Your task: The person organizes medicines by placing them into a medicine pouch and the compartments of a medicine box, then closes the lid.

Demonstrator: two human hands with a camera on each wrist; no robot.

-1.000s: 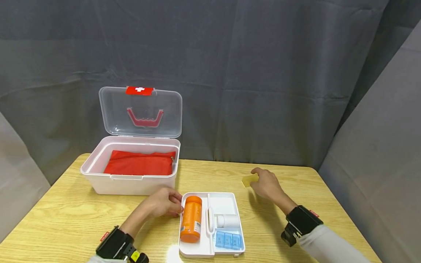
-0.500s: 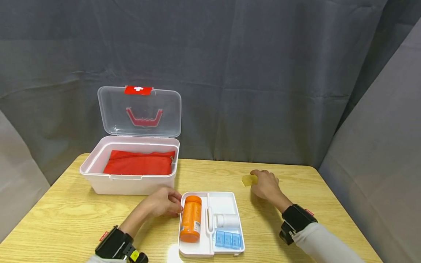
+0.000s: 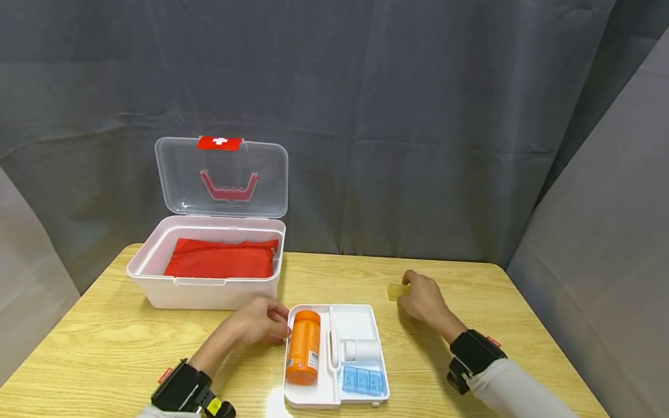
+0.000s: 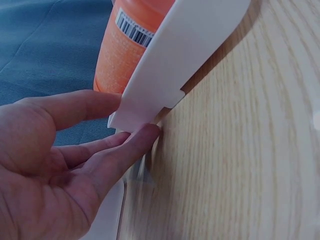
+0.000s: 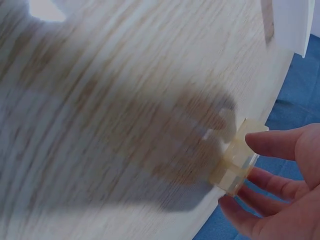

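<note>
My right hand (image 3: pixel 422 299) pinches a small translucent yellow pill organizer (image 3: pixel 397 291) over the right part of the table. In the right wrist view, the thumb is on one side of the yellow pill organizer (image 5: pixel 240 155) and fingers are on the other. My left hand (image 3: pixel 257 321) touches the left wall of a white tray (image 3: pixel 324 396) with relaxed fingers. Its fingertips (image 4: pixel 150 131) lie low against that wall in the left wrist view. Inside the tray lie an orange bottle (image 3: pixel 303 348), a small white bottle (image 3: pixel 362 351) and a blue pill organizer (image 3: pixel 363 381).
A white first-aid box (image 3: pixel 209 295) stands behind the left hand, its clear lid (image 3: pixel 183 180) raised. A red zip pouch (image 3: pixel 222 259) lies inside. The tray has a raised white handle (image 3: pixel 333 350) on its divider. Grey cloth (image 3: pixel 418 145) hangs behind the wooden table (image 3: pixel 104 337).
The yellow pill organizer has turned a little and shifted slightly towards me in my right hand. The left hand, tray and first-aid box keep their places.
</note>
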